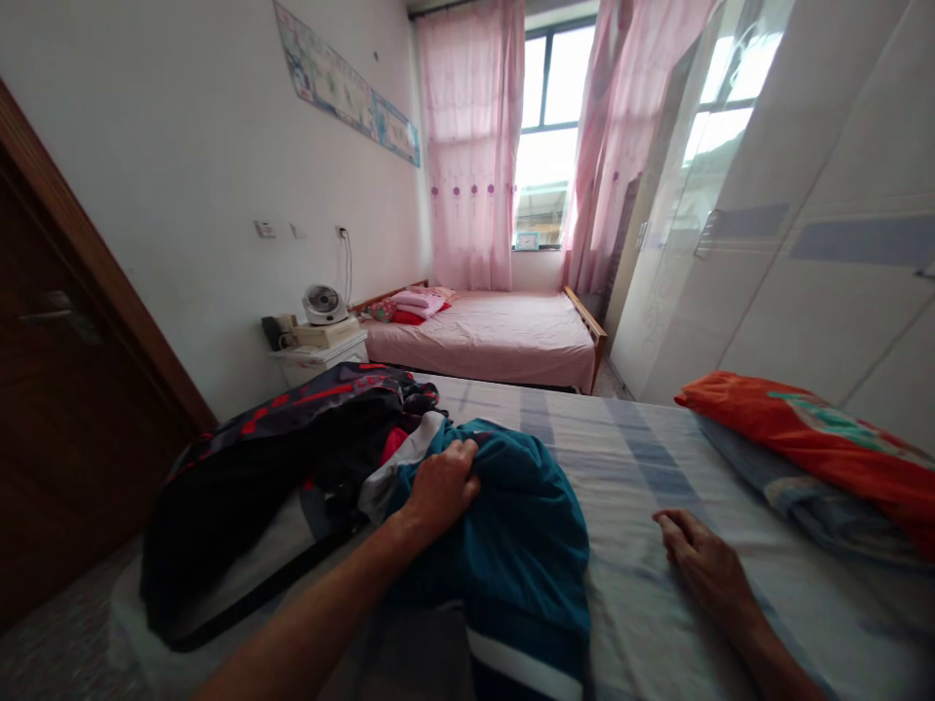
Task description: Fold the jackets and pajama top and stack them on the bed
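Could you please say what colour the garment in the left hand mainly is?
The garment is mainly teal, in the head view.

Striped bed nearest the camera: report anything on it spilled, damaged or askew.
Nothing looks spilled or damaged. The teal garment looks untidy, though: it lies rumpled, gripped by the left hand, whereas the orange cloth at right looks folded.

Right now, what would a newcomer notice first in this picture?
Probably the teal garment on the striped sheet, gripped by the left hand. Next, the orange cloth at the right edge and the black-and-red bundle at the left would draw the eye.
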The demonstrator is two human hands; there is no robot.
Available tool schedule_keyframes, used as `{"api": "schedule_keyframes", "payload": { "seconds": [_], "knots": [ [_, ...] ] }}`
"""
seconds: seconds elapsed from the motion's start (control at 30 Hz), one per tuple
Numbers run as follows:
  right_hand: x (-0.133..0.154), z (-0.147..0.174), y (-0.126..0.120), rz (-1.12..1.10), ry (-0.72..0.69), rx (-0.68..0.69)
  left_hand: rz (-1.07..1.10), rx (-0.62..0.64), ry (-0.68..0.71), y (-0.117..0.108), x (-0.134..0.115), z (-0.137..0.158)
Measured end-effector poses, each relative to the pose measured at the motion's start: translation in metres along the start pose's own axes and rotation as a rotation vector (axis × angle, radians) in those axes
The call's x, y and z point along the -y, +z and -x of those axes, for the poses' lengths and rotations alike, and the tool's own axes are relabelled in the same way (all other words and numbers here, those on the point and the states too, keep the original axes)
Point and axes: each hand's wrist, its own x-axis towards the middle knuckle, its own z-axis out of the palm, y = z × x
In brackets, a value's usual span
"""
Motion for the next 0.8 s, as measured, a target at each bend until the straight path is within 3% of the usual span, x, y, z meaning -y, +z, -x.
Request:
{"api": "schedule_keyframes", "payload": {
  "seconds": [0.17, 0.33, 0.4, 0.47, 0.53, 0.6, 0.8],
  "knots": [
    [-0.004, -0.003, 0.001, 0.020, -0.011, -0.013, 0.041, -0.300, -0.073, -0.075, 0.027, -0.035],
    [-0.005, -0.005, 0.002, 0.006, -0.018, -0.021, -0.120, -0.822, -0.156, -0.160, 0.059, -0.056],
    [-0.005, -0.006, 0.002, -0.002, -0.022, -0.020, -0.221, -0.897, -0.197, -0.187, 0.079, -0.056],
    [-0.005, -0.006, 0.002, -0.005, -0.013, -0.014, -0.289, -0.894, -0.282, -0.202, 0.103, -0.053],
    [-0.005, -0.006, 0.002, 0.000, -0.009, -0.010, -0.315, -0.820, -0.375, -0.199, 0.128, -0.047],
    [-0.006, -0.006, 0.001, 0.011, -0.010, -0.003, -0.310, -0.698, -0.408, -0.174, 0.152, -0.034],
    [-0.007, -0.006, 0.003, 0.021, -0.020, 0.004, -0.128, -0.381, -0.425, -0.049, 0.205, 0.031]
  ]
}}
